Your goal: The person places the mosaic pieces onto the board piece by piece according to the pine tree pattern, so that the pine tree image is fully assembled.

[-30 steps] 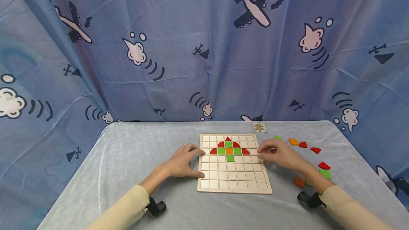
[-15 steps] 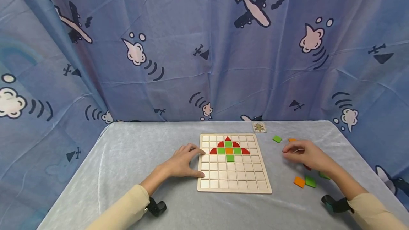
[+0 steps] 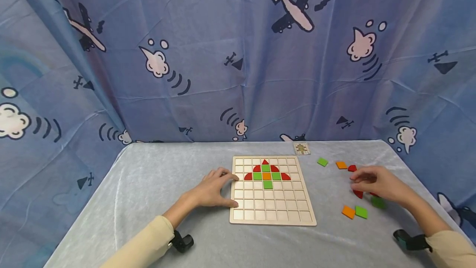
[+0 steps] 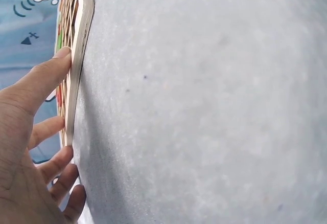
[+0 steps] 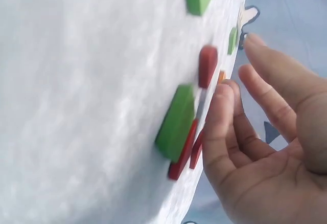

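The grid board (image 3: 273, 206) lay in the middle of the desk (image 3: 167, 177), and the coloured pieces (image 3: 266, 175) on it made one symmetrical shape in its far half. The left hand (image 3: 208, 188) was spread, with thumb and index finger touching the left rim but not clasping it, probably so that the board would not slip. At the right, the right hand (image 3: 383, 183) was over the loose red pieces (image 3: 358, 194), relaxed and holding nothing; whether it touched them, I could not tell. The near orange piece (image 3: 348, 212) and green piece (image 3: 361, 212) seemed placed for its easy reach. A picture card (image 3: 301, 148) lay beyond the far right corner, perhaps for staying visible.
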The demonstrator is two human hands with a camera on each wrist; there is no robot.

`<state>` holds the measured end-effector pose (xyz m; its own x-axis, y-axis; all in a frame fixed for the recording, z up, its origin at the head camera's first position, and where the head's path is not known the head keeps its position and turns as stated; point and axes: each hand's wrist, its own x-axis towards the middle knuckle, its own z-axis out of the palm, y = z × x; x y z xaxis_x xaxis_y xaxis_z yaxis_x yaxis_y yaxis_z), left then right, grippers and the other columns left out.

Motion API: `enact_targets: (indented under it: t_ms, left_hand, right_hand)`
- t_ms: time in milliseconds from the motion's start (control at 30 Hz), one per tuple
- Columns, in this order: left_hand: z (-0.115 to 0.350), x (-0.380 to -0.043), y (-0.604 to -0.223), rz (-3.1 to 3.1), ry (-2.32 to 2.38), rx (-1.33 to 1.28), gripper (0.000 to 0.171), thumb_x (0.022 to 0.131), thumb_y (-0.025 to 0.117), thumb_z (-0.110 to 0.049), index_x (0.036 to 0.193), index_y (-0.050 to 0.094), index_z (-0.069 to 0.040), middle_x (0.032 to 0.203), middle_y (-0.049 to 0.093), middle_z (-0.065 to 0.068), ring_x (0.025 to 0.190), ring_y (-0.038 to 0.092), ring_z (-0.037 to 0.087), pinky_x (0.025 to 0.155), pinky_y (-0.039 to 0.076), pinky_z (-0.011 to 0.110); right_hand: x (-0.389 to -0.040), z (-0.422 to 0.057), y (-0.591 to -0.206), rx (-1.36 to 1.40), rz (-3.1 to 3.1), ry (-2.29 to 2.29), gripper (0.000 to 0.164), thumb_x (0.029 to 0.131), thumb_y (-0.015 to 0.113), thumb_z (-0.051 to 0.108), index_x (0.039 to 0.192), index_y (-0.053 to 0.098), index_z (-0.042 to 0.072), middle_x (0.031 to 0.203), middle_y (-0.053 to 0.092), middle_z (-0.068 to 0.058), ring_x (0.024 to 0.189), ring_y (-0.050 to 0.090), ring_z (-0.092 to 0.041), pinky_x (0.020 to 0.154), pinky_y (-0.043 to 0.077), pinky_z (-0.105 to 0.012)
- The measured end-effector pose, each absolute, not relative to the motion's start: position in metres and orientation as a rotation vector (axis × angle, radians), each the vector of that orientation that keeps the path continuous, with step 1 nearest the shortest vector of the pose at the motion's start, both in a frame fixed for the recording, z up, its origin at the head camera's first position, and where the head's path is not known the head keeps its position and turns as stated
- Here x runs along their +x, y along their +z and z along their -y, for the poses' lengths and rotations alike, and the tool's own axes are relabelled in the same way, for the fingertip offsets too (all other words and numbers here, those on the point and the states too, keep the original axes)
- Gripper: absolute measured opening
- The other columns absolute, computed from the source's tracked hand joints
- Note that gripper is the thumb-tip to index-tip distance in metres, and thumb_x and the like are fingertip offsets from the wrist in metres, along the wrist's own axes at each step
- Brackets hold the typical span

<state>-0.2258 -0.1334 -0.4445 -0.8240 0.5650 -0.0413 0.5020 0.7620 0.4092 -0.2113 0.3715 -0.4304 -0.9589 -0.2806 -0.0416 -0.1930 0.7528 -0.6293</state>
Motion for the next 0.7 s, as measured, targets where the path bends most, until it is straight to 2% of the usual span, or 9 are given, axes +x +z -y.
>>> enact_targets:
  t_ms: [300, 467, 700]
  left_hand:
    - [0.133, -0.226, -0.445, -2.793, 0.591, 0.856, 0.073, 0.075, 0.078, -0.058, 0.136, 0.054, -0.026, 0.14, 0.046, 0.004, 0.124, 0.043, 0.025, 0.102, 0.038, 0.051]
    - [0.133, -0.226, -0.445, -2.794, 0.581, 0.859, 0.073, 0.075, 0.078, -0.058, 0.136, 0.054, -0.026, 0.141, 0.046, 0.003, 0.125, 0.043, 0.024, 0.102, 0.038, 0.05]
    - [0.134, -0.226, -0.444, -2.781, 0.609, 0.857, 0.073, 0.075, 0.078, -0.058, 0.137, 0.054, -0.026, 0.141, 0.046, 0.004, 0.126, 0.043, 0.026, 0.103, 0.037, 0.052]
  right_hand:
    - [-0.212, -0.382, -0.436, -0.416, -2.801, -0.95, 0.029, 0.082, 0.079, 0.019, 0.103, 0.071, 0.001, 0.078, 0.054, 0.003, 0.068, 0.045, -0.004, 0.057, 0.037, -0.023]
    - [-0.211, -0.386, -0.438, -0.457, -2.769, -0.946, 0.026, 0.083, 0.079, 0.019, 0.101, 0.071, 0.002, 0.074, 0.049, 0.005, 0.065, 0.044, -0.005, 0.055, 0.034, -0.023]
    - [-0.21, -0.386, -0.439, -0.428, -2.75, -0.942, 0.024, 0.084, 0.078, 0.02, 0.1, 0.073, 0.004, 0.073, 0.049, 0.006, 0.065, 0.044, -0.004, 0.055, 0.033, -0.022]
